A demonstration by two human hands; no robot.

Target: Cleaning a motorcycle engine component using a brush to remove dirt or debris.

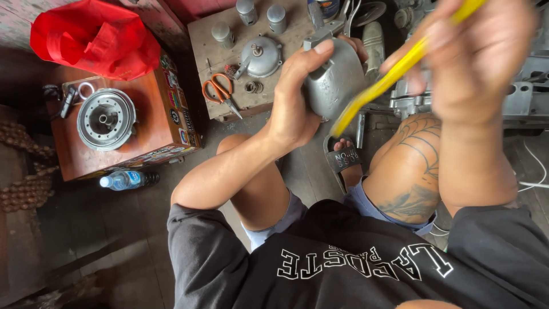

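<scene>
Item 1 — rounded grey cast-metal housing [334, 86], dull and grimy. Held aloft in the left hand [294, 109], which is clenched around it: thumb over the top edge, fingers wrapped behind, palm below. Judged to be raised and tilted toward the face so its near side sits open to the tool.

Item 2 — long yellow plastic-handled tool [394, 71], possibly a brush; its working end is blurred. Grasped in the right hand [474, 57], fingers closed about the upper handle. The lower end meets the housing's right flank, just beside the left palm.

Item 3 — surrounding stock, all beyond and below the 2 grips: orange-handled scissors [220, 91] and a domed grey metal cover [260, 56] on a worn wooden block [200, 40]; a round ribbed metal hub [106, 119] on a red-brown box [148, 114]; a crumpled red plastic bag [94, 37]; a clear plastic bottle [126, 179] lying on the floor.
</scene>
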